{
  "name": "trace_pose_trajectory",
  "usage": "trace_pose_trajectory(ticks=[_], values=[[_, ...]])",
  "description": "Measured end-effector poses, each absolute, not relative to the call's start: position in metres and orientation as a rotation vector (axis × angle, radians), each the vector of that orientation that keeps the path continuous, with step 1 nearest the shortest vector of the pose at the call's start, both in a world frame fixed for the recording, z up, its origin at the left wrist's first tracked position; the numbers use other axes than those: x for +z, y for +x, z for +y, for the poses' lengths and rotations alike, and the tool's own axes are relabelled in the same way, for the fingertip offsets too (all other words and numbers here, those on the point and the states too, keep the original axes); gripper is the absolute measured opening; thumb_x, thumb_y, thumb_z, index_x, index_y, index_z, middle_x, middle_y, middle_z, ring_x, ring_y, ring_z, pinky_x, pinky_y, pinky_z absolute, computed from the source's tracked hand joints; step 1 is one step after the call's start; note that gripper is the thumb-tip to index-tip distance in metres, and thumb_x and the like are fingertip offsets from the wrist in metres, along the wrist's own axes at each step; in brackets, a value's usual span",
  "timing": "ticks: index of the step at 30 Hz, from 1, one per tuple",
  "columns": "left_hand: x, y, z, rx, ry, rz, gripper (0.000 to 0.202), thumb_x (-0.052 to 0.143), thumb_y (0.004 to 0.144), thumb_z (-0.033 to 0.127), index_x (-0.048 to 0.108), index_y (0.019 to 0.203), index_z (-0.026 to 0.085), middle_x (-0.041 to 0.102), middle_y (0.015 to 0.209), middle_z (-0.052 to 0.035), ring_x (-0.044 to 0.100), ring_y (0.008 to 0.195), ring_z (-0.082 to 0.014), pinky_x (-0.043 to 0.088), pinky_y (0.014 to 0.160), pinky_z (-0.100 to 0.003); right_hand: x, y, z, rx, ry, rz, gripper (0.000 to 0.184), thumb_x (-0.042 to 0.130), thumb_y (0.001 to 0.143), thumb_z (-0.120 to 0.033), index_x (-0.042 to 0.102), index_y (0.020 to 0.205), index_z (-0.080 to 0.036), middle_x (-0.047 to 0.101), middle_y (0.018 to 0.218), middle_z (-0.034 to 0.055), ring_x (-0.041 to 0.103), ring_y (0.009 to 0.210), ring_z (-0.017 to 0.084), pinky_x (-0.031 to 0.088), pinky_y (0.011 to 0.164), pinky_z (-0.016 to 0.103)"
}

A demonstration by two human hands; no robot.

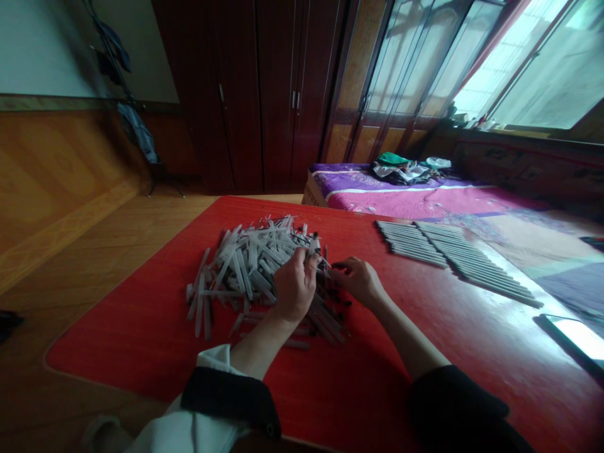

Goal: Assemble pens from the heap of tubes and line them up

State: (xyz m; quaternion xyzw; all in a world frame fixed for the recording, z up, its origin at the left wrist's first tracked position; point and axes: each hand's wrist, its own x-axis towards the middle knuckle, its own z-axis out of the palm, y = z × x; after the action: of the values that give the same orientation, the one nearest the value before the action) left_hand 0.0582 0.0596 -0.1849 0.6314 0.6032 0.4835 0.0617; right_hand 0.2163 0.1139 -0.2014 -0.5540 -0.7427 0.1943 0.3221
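A heap of whitish translucent tubes [245,258], looking like pen barrels, lies on the red table [155,314]. My left hand [296,283] is over the heap's right side, closed around one such pale tube [313,243] that points up and away. Close beside it, my right hand [359,280] pinches at the tube's near end; what its fingertips hold is too small and dark to make out. Small black pieces [348,304] are scattered under and between the hands. Farther right, grey pen-like sticks with dark ends [486,261] lie side by side in two neat rows.
A phone [573,340] with a bright screen rests at the table's right edge. Beyond the table is a bed [425,201] with a pile of clothes [401,168]. Dark wardrobes [278,94] and a coat stand [136,132] stand at the back.
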Motion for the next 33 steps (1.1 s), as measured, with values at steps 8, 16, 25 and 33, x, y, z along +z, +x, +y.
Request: trace_pose_trajectory(ticks=[8, 16, 25, 33], values=[[-0.183, 0.052, 0.067, 1.853, 1.483, 1.46, 0.024, 0.047, 0.086, 0.038, 0.059, 0.081, 0.018, 0.059, 0.07, -0.0003, 0.053, 0.061, -0.0108, 0.041, 0.058, -0.021, -0.214, 0.213, 0.108, 0.382, -1.393, -2.03, 0.02, 0.059, 0.074, -0.036, 0.072, 0.081, -0.022, 0.066, 0.081, 0.0055, 0.058, 0.074, 0.018, 0.044, 0.064, 0.028], [-0.185, 0.051, 0.082, 1.92, 0.837, 0.931, 0.025, 0.066, 0.07, 0.038, 0.053, 0.07, 0.016, 0.051, 0.065, 0.0044, 0.053, 0.056, -0.0069, 0.048, 0.048, -0.016, -0.209, 0.21, 0.095, 0.863, -1.19, -1.775, 0.026, 0.058, 0.075, -0.038, 0.071, 0.083, -0.018, 0.064, 0.061, 0.0006, 0.056, 0.054, 0.014, 0.042, 0.05, 0.023], [-0.186, 0.054, 0.081, 1.908, 0.823, 0.918, 0.022, 0.069, 0.068, 0.033, 0.056, 0.071, 0.015, 0.054, 0.066, 0.0037, 0.055, 0.058, -0.0066, 0.051, 0.05, -0.017, -0.216, 0.211, 0.097, 0.84, -1.174, -1.784, 0.027, 0.056, 0.077, -0.041, 0.07, 0.082, -0.017, 0.063, 0.061, 0.0008, 0.054, 0.052, 0.013, 0.042, 0.05, 0.023], [-0.188, 0.055, 0.081, 1.928, 0.892, 0.945, 0.025, 0.068, 0.068, 0.037, 0.057, 0.072, 0.015, 0.054, 0.067, 0.0027, 0.054, 0.058, -0.0071, 0.051, 0.051, -0.017, -0.213, 0.211, 0.099, 1.011, -1.152, -1.625, 0.026, 0.057, 0.074, -0.036, 0.064, 0.089, -0.016, 0.066, 0.066, 0.0023, 0.057, 0.053, 0.013, 0.044, 0.049, 0.023]])
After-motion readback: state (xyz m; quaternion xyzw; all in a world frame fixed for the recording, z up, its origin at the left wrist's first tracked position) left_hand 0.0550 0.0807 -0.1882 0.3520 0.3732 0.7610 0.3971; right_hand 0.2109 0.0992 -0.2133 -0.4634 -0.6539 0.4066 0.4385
